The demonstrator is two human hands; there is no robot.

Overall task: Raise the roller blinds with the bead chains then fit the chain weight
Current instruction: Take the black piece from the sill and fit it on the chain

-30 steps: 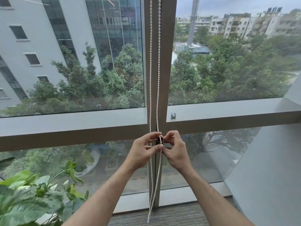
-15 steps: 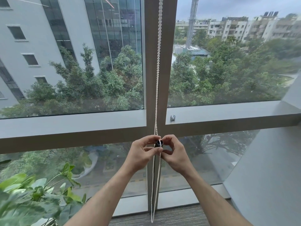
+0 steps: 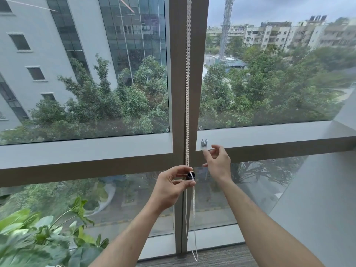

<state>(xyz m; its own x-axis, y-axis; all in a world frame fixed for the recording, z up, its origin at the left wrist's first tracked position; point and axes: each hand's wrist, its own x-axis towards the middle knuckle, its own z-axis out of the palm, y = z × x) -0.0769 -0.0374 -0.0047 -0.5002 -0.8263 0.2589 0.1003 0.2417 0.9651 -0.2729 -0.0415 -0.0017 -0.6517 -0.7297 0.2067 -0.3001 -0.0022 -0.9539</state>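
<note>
Starting at eight o'clock, a leafy green potted plant fills the lower corner, well apart from the work. Near centre, the left hand pinches the small black round chain weight between thumb and fingers, with the white bead chains running through it; a few beads sit across its face. Above, the chains hang twisted together along the grey vertical window frame; below, they fall loose to the carpeted floor at six o'clock. No blind fabric shows over the glass, so the raising looks done and the fitting is the step in hand. At two o'clock from the weight, the right hand is empty, fingers spread loosely, just below a small grey metal clip on the horizontal window rail. To fit well, the left hand should probably hold the weight steady while each bead seats fully, checking the twisted strands are not trapped crosswise.
</note>
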